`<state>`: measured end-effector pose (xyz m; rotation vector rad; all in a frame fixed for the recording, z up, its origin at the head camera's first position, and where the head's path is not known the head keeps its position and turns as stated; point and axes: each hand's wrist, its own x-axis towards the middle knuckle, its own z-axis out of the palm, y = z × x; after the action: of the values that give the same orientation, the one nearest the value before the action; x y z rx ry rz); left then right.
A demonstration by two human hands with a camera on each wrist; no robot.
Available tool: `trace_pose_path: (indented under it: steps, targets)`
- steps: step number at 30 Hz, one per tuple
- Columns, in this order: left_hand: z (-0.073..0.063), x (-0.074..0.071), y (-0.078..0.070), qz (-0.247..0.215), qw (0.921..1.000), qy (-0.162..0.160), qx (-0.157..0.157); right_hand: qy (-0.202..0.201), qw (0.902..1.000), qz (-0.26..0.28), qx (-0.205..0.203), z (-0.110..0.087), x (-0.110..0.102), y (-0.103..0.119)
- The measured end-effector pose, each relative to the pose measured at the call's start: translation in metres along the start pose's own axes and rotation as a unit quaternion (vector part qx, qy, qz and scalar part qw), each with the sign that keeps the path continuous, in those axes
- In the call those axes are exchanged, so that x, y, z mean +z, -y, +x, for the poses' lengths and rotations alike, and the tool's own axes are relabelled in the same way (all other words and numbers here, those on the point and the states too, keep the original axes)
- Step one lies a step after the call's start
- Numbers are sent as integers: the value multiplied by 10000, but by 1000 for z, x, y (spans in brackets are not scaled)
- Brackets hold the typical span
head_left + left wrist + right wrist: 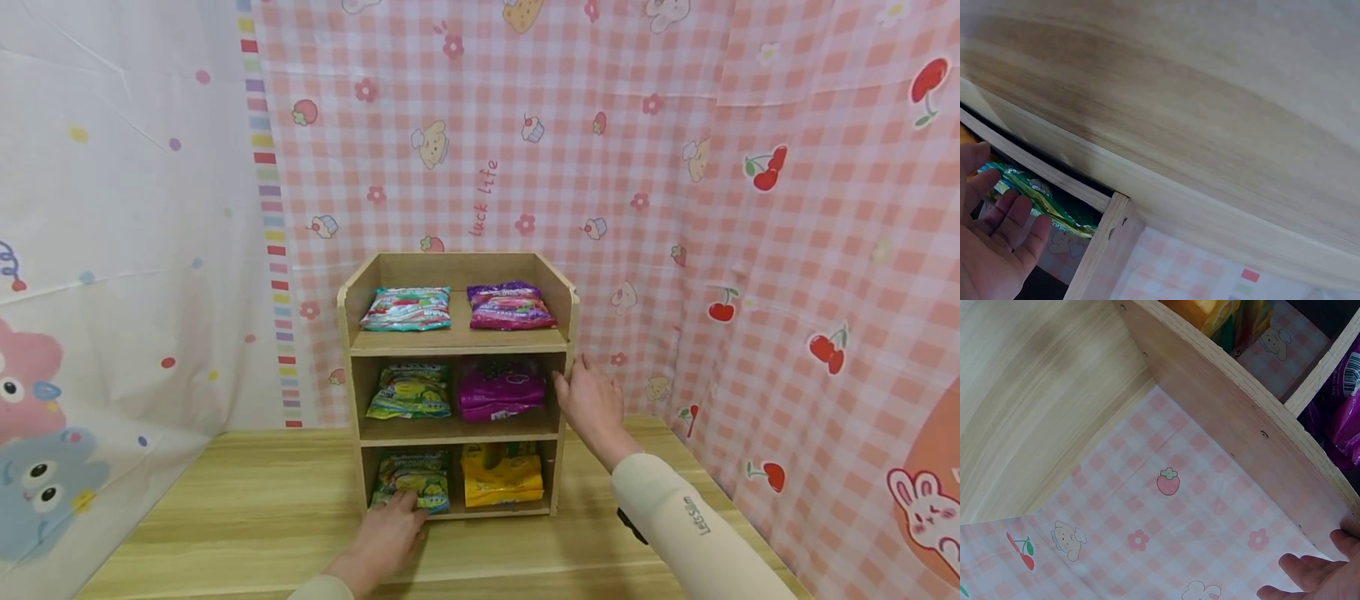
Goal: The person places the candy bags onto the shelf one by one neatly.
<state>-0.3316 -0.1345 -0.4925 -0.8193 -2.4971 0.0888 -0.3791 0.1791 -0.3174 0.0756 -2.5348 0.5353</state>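
A small three-tier wooden shelf stands on the table, with a candy bag on each side of every tier. At its bottom left, my left hand is at the front of a green candy bag. The left wrist view shows that hand's fingers spread and slightly bent before the bag. My right hand is at the shelf's right side panel, level with the middle tier. In the right wrist view, its thumb rests by the panel's edge and the other fingers extend outside it.
The top tier holds a teal-and-red bag and a purple-pink bag. In the middle are a yellow-green bag and a purple bag. A yellow bag sits bottom right. Patterned curtains surround the wooden table.
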Motion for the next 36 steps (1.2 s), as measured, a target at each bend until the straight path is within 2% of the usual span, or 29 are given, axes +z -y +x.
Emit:
trace_pose_path:
  steps: [9, 16, 19, 26, 30, 36]
  targets:
    - [3, 0, 0, -28, 9995, 294, -96, 20, 10000, 3, -7, 0, -1, 0]
    - [2, -2, 1, -405, 9952, 831, -310, 59, 10000, -19, 19, -1, 0, 0]
    - [0, -2, 3, -508, 9938, 919, -368, 70, 10000, -11, 17, 0, 1, 1]
    - [-5, -2, 9, -526, 9959, 659, -317, 105, 9999, 41, -27, 1, 4, 1]
    - [-10, -5, 15, -681, 9959, 478, -359, 220, 9995, 155, -184, -1, 6, -6]
    - [-20, -8, 27, -856, 9959, 115, -260, 388, 9956, 221, -828, -12, 14, -30]
